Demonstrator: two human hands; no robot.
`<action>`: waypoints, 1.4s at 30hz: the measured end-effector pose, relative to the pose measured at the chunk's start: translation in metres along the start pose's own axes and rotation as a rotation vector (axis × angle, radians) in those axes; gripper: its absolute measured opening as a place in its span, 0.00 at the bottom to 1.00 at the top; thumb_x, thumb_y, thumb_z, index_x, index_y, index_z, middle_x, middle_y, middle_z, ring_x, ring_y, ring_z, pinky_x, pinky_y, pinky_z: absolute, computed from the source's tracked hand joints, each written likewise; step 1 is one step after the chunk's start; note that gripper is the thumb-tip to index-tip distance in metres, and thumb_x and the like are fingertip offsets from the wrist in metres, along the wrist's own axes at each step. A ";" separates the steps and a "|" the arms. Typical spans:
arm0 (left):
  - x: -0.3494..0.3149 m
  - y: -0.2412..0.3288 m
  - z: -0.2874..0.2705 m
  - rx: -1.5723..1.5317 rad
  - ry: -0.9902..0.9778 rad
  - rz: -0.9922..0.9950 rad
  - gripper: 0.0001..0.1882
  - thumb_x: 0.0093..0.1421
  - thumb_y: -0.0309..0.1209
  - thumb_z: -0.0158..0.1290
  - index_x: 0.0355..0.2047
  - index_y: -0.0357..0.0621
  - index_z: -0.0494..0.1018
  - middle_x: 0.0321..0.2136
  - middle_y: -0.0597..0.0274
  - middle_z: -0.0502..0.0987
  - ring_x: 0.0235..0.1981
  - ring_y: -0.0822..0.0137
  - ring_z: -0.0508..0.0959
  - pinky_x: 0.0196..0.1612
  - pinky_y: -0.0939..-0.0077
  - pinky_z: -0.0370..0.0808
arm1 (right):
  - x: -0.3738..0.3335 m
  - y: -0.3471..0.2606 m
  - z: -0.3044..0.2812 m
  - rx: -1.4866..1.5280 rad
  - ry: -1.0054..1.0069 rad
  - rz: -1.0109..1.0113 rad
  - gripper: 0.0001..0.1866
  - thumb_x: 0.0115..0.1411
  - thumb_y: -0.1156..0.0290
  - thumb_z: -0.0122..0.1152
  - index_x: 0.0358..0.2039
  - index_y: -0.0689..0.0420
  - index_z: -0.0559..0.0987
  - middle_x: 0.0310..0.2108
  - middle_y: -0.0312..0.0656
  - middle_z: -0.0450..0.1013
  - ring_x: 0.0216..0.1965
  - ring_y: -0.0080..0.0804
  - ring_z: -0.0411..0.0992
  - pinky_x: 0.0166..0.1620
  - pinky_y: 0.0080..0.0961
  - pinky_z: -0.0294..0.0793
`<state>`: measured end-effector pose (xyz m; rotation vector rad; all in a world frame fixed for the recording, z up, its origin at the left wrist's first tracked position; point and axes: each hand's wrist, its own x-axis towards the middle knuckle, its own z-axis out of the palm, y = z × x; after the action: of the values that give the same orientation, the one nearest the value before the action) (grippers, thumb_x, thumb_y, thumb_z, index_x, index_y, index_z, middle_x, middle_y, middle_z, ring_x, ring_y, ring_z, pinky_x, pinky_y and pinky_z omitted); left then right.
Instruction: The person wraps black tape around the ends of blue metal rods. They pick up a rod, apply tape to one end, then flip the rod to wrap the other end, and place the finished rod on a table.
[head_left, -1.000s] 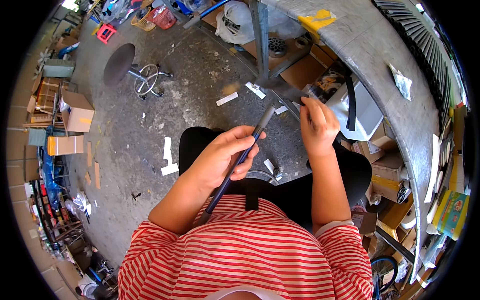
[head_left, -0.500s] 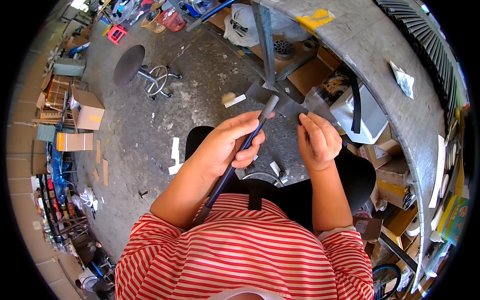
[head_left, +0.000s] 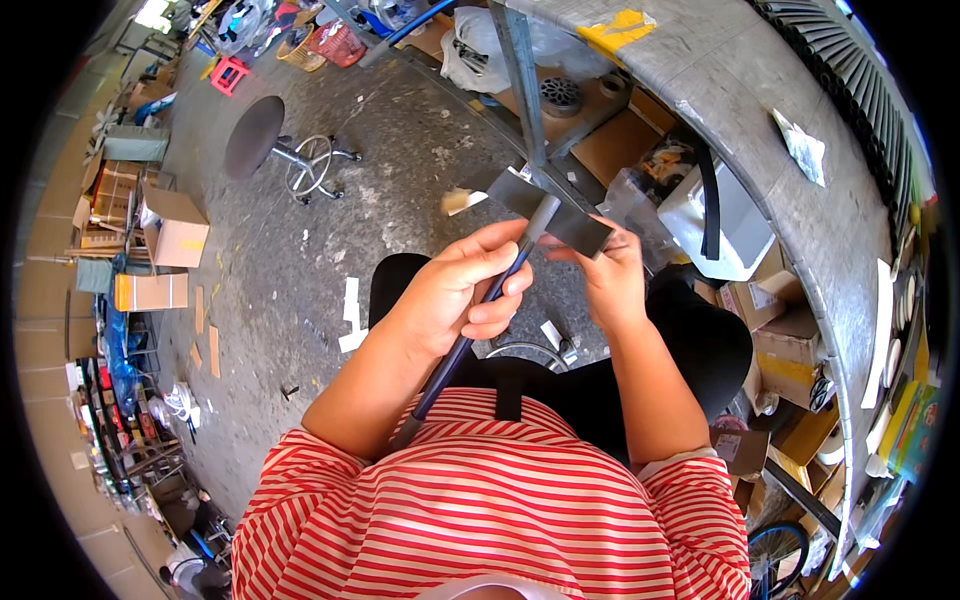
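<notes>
My left hand (head_left: 462, 285) is closed around a slim dark blue rod (head_left: 441, 375), which slants from my belly up to the right. Its upper end (head_left: 543, 214) is grey and sticks out past my fingers. A dark grey, flat rectangular strip (head_left: 580, 233) lies crosswise at this end, stretching out on both sides of the rod. My right hand (head_left: 613, 285) grips the strip near its right end, with some fingers hidden behind it. Whether the strip is stuck to the rod, I cannot tell.
A grey worktable (head_left: 740, 110) curves along the right, bearing a row of black tubes (head_left: 850, 90) and a small silvery packet (head_left: 800, 147). Beneath it are cartons and a white box (head_left: 735, 225). A round stool (head_left: 255, 138) stands at the left, beyond scattered paper strips.
My right hand has shifted left and turned, its fingers now partly behind the strip. The strip's right end has come nearer the rod. My left hand and the rod have hardly moved.
</notes>
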<state>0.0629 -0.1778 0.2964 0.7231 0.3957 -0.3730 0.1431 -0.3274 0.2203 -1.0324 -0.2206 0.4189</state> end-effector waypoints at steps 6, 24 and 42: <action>0.004 -0.012 0.008 0.010 -0.007 -0.059 0.18 0.63 0.32 0.37 0.54 0.51 0.58 0.23 0.63 0.63 0.09 0.79 0.55 0.09 0.88 0.53 | 0.003 -0.005 0.010 0.382 -0.304 0.179 0.21 0.58 0.60 0.53 0.42 0.66 0.72 0.42 0.47 0.71 0.44 0.35 0.69 0.51 0.31 0.65; 0.020 -0.035 0.010 0.003 -0.234 -0.337 0.09 0.57 0.27 0.46 0.22 0.46 0.59 0.08 0.70 0.59 0.04 0.77 0.59 0.07 0.84 0.55 | 0.008 -0.013 0.004 0.475 -0.440 0.262 0.27 0.62 0.53 0.40 0.17 0.62 0.75 0.32 0.55 0.74 0.42 0.56 0.70 0.46 0.46 0.69; 0.012 -0.043 0.019 1.020 -0.080 0.046 0.14 0.55 0.36 0.51 0.28 0.42 0.58 0.08 0.64 0.61 0.07 0.68 0.65 0.11 0.77 0.64 | 0.016 -0.016 -0.001 0.384 -0.132 0.417 0.26 0.62 0.55 0.41 0.20 0.63 0.75 0.33 0.60 0.72 0.41 0.51 0.71 0.49 0.37 0.68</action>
<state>0.0573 -0.2232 0.2796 1.7001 0.0839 -0.5599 0.1617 -0.3284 0.2335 -0.6680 -0.0356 0.8727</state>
